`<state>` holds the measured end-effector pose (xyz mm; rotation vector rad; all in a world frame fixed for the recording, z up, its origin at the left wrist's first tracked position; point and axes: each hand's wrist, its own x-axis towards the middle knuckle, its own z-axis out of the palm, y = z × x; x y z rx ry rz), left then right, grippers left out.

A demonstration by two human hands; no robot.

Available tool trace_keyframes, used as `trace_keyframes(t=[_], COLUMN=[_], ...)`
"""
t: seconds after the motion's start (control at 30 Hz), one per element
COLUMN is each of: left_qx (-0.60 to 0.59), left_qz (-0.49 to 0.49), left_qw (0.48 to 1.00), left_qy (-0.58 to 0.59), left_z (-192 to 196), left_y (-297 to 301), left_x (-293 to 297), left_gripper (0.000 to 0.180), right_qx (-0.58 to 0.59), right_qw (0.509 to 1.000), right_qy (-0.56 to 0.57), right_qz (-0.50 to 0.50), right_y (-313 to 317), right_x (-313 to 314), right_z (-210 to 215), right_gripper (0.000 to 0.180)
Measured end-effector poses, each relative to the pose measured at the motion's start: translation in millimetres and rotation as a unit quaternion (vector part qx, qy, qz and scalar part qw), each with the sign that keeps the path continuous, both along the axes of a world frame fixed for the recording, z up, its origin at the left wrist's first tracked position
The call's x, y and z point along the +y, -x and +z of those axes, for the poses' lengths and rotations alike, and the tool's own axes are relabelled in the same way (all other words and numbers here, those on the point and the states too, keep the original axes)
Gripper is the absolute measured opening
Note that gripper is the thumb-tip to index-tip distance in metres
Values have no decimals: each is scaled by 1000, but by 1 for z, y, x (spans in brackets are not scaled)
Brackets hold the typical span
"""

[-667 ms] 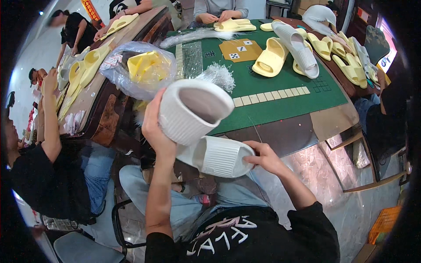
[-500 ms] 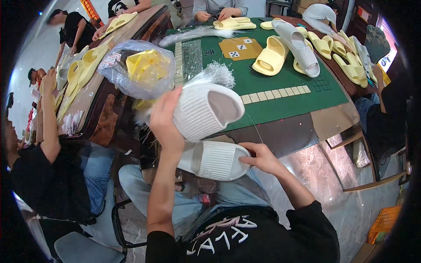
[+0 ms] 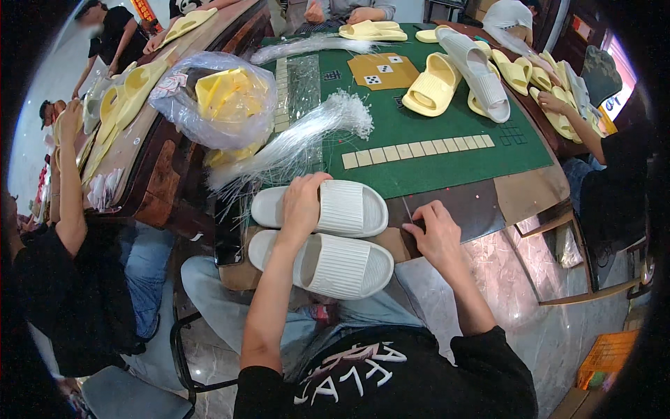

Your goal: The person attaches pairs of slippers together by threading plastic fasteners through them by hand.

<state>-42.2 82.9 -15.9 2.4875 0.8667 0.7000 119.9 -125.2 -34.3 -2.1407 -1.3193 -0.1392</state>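
Observation:
Two off-white slide slippers lie side by side at the near table edge, toes pointing right, ribbed straps up. My left hand (image 3: 301, 208) is closed on the farther slipper (image 3: 354, 208), gripping it just behind the strap. The nearer slipper (image 3: 342, 265) rests beside it, under my left wrist. To the right of both, my right hand (image 3: 434, 232) is closed in a pinch on a thin strand (image 3: 407, 208), apart from the slippers. Beyond my left hand lies a bundle of clear plastic strands (image 3: 307, 136) with small knobbed ends.
A clear bag with yellow pieces (image 3: 234, 105) stands at the left. A row of pale tiles (image 3: 419, 151) crosses the green mat (image 3: 447, 178). Yellow slippers (image 3: 431, 84) and a grey slipper (image 3: 474, 73) lie farther back. Other people work at the surrounding tables.
My left hand has lowered the raised slipper onto the table edge beside the other one. My right hand has left the nearer slipper and moved slightly right.

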Motion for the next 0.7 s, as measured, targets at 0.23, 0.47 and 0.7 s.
trace_keyframes(t=[0.23,0.47,0.7], left_qx=[-33,-38,-42], left_qz=[-13,4,2], left_qw=[999,999,999], left_qy=[-5,3,1], left_z=[-7,-15,-12], left_y=[2,5,1], left_x=[2,7,4], left_gripper=[21,23,24], right_qx=[40,312,359], right_qw=[999,902,860], right_qy=[-6,-295,-362], right_qz=[-25,-43,8], right_y=[-3,-13,0], right_x=[5,-8,-11], right_z=[-9,8,17], right_gripper=[12,4,4])
